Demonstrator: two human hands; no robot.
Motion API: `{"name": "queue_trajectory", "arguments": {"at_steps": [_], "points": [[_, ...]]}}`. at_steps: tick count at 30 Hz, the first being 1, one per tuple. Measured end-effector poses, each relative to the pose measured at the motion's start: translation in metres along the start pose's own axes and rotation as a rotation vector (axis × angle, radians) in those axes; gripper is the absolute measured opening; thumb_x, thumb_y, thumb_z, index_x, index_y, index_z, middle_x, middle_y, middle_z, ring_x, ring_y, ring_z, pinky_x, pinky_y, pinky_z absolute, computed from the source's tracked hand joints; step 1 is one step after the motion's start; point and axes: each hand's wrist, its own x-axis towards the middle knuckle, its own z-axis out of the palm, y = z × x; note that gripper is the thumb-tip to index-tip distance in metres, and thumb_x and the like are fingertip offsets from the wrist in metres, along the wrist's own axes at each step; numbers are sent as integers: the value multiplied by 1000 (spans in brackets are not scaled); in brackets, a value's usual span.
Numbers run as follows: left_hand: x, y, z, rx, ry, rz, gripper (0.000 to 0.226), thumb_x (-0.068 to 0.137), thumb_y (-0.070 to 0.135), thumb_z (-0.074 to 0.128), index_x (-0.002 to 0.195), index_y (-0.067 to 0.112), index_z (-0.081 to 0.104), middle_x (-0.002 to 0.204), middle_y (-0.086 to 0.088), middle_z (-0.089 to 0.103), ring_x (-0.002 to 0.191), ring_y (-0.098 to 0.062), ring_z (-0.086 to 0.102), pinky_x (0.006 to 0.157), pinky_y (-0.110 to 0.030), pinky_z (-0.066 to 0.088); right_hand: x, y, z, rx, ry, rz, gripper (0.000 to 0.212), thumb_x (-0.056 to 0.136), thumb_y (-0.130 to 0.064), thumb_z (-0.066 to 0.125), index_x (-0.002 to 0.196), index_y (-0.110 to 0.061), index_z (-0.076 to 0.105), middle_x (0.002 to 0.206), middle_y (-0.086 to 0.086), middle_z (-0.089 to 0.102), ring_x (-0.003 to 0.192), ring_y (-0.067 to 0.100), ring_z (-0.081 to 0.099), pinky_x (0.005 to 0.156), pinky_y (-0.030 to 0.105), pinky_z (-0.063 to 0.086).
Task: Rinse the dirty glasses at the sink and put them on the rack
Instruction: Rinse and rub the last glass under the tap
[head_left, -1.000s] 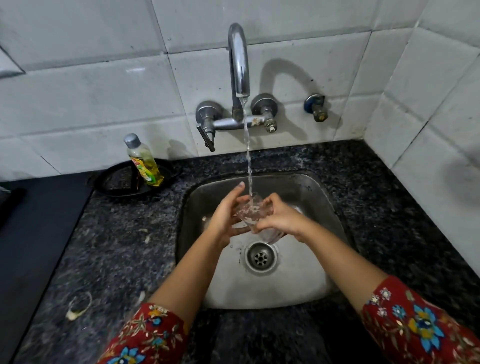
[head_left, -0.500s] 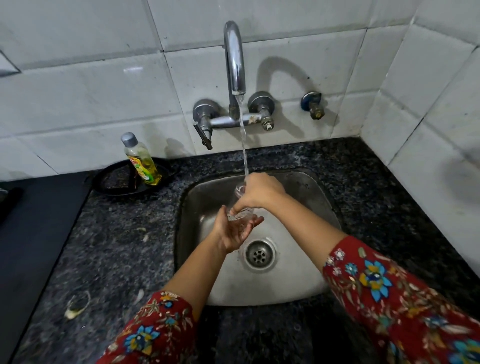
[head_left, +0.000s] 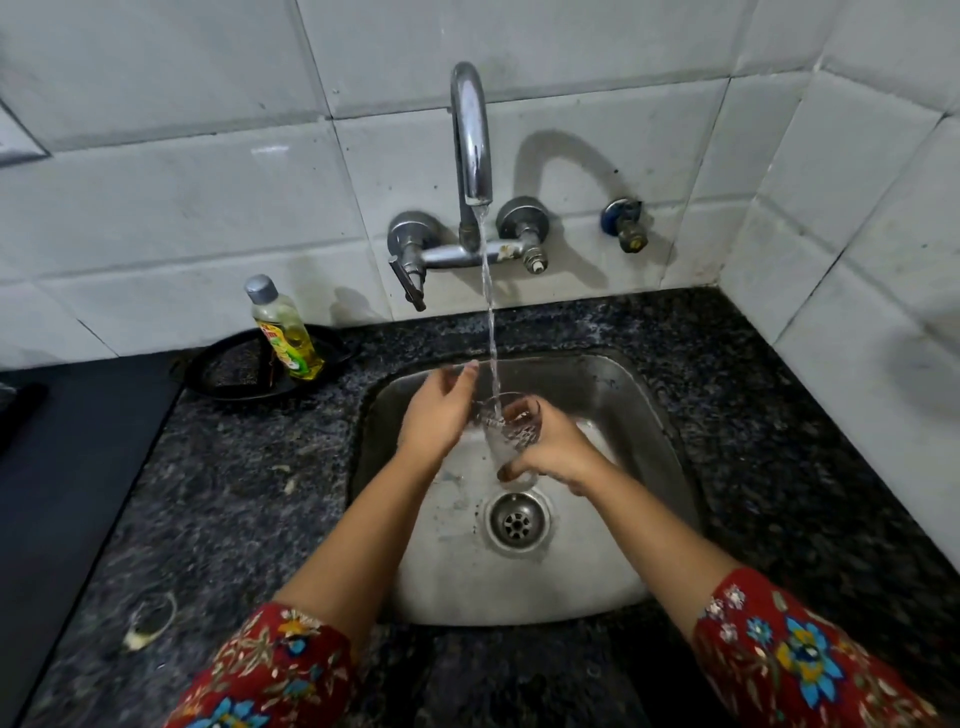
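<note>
A clear drinking glass (head_left: 508, 435) stands mouth-up under the running tap (head_left: 471, 135), and the water stream falls into it. My right hand (head_left: 558, 451) grips the glass round its right side and base. My left hand (head_left: 435, 413) is at the glass's left side, fingers loosely bent, fingertips raised toward the stream; whether it touches the glass is hard to tell. Both hands are over the steel sink (head_left: 613, 571), above the drain (head_left: 518, 521). No rack is in view.
A bottle of yellow dish liquid (head_left: 283, 332) stands in a black round holder (head_left: 228, 374) on the dark granite counter (head_left: 234, 519) left of the sink. A black stove surface (head_left: 62, 467) lies at far left. White tiled walls close the back and right.
The right hand came off the top of the glass and now holds it upright from the right. The left hand moved up from beneath the glass to its left side.
</note>
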Motion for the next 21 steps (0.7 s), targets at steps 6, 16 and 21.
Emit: {"name": "queue_trajectory", "arguments": {"at_steps": [6, 16, 21], "points": [[18, 28, -18, -24, 262, 236, 70, 97, 25, 52, 153, 15, 11, 160, -4, 17, 146, -19, 20, 116, -32, 19, 3, -24, 3, 127, -59, -94, 66, 54, 7, 82, 107, -21, 52, 105, -4, 61, 97, 14, 60, 81, 29, 51], [26, 45, -17, 57, 345, 402, 74, 95, 10, 50, 154, 14, 5, 161, -1, 12, 142, -17, 27, 94, -4, 15, 9, -25, -4, 99, -35, -78, 65, 53, 3, 83, 105, -22, 52, 106, 2, 62, 98, 20, 60, 82, 33, 50], [27, 48, -18, 102, 318, 442, 73, 94, 10, 49, 154, 13, 8, 161, -1, 12, 144, -16, 24, 100, -6, 16, 4, -30, -2, 74, -40, -99, 71, 55, 0, 84, 110, -21, 43, 109, 3, 62, 102, 21, 61, 89, 39, 52]]}}
